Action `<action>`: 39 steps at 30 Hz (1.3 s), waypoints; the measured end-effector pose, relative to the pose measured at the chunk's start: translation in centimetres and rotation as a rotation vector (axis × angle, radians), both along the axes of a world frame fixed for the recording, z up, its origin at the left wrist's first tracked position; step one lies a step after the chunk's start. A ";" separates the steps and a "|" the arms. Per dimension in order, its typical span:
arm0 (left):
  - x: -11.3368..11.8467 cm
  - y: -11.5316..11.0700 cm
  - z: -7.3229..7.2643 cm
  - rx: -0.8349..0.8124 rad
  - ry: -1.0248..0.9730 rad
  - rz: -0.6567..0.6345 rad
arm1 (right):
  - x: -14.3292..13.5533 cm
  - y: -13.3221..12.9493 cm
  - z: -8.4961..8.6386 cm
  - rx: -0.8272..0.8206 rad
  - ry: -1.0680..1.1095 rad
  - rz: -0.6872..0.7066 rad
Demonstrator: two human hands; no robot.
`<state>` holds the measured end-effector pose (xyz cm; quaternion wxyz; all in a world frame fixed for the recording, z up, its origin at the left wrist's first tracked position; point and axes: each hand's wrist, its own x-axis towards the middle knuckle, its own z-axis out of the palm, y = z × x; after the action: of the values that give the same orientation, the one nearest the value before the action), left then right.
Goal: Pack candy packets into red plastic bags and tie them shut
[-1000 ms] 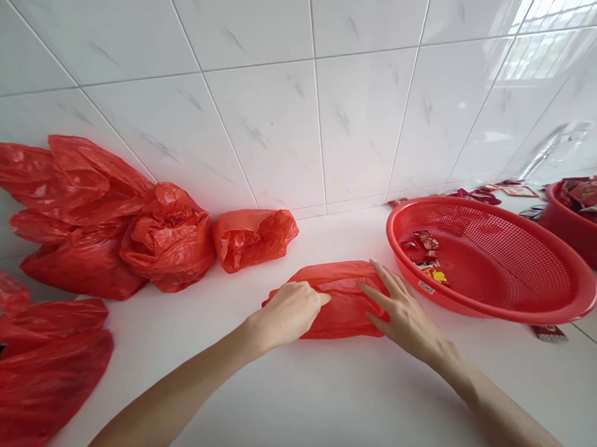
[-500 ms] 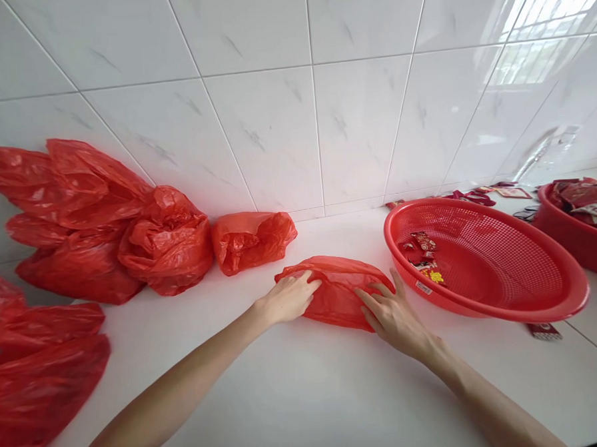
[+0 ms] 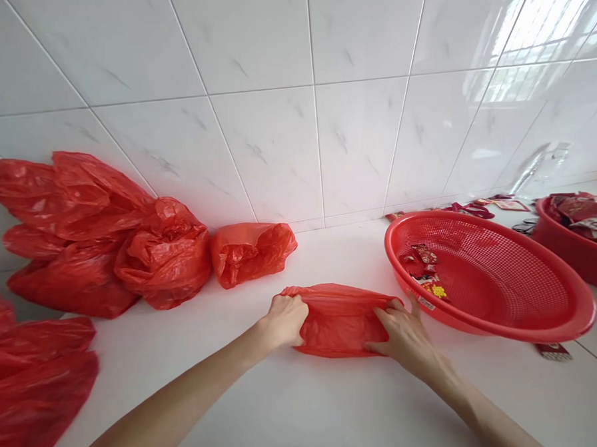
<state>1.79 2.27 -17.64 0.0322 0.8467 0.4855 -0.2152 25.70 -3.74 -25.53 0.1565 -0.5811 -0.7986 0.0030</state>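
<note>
1. White counter (image 3: 298,417): supports the items below.
2. Red bundle (image 3: 32,397): at the near left, cut off by the edge of view.
3. Left hand (image 3: 288,317): fingers curled tightly, grasping the left end of the bag. Right hand (image 3: 398,325): fingers bent at the right end, thumb spread toward the near side; whether it pinches the film cannot be told.
4. Red plastic bag (image 3: 338,325): lies on the counter between both hands, opening upward. Handling (judged): light, limp, somewhat slippery; thin film may tear under a sharp pull. Take hold at opposite ends of the rim, using finger pads, not nails.
5. Perforated red basket (image 3: 497,300): just right of the right hand; small packets (image 3: 424,253) lie inside, toward its left.
6. Small red bag (image 3: 253,252): beyond the left hand, close to the wall; crumpled bag (image 3: 163,257) just beside it.
7. Tiled wall (image 3: 264,58): stands behind the counter.
</note>
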 end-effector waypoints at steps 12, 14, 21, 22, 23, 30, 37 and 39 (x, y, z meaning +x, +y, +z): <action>0.7 -1.3 1.0 0.026 -0.151 -0.278 | -0.6 -0.2 0.3 0.150 0.116 0.167; 0.8 -0.9 0.4 0.022 -0.127 -0.258 | -0.6 -0.2 0.0 0.110 0.066 0.137; -0.2 0.3 -0.1 -0.135 -0.085 -0.037 | 0.0 -0.1 0.0 -0.064 0.006 0.064; -0.4 0.3 -0.1 -0.159 -0.066 -0.017 | 0.1 -0.2 0.1 -0.093 0.019 0.068; -0.4 0.2 0.0 -0.177 -0.046 -0.004 | 0.1 -0.3 0.3 -0.127 0.029 0.074; 0.0 -0.8 0.8 -0.155 -0.090 -0.030 | 0.1 -0.8 2.0 -0.299 0.052 0.103; 0.1 -1.0 -0.3 -0.001 -0.216 -0.156 | -0.5 -0.4 1.6 -0.146 0.123 0.097; 0.1 -0.8 -0.9 0.004 -0.196 -0.089 | -0.6 -0.2 1.3 -0.142 0.086 0.056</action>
<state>1.92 1.44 -18.57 0.0681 0.8845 0.4423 -0.1316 25.13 -3.95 -24.18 0.1488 -0.5673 -0.8050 0.0890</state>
